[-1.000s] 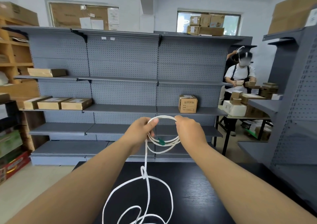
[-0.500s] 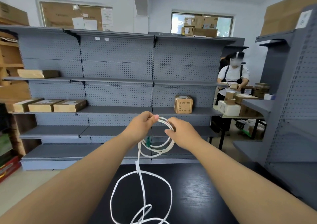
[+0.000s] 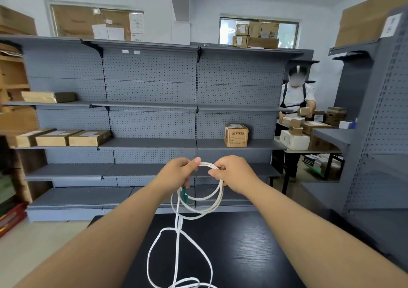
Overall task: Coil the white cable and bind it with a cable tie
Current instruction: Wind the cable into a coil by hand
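Head view: left hand (image 3: 176,173), right hand (image 3: 234,175) both pinching top of white cable (image 3: 176,243) coil between them; slack trailing below hands onto black table (image 3: 242,243). Likely working best: matching new loops, feeding slack untwisted.

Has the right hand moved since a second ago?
Yes, slightly left: against the cardboard box, the right hand has slid toward the left hand along the white cable.

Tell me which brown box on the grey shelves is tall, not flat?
The cube-shaped box on the right. The three boxes far left and the parcel above them lie flat.
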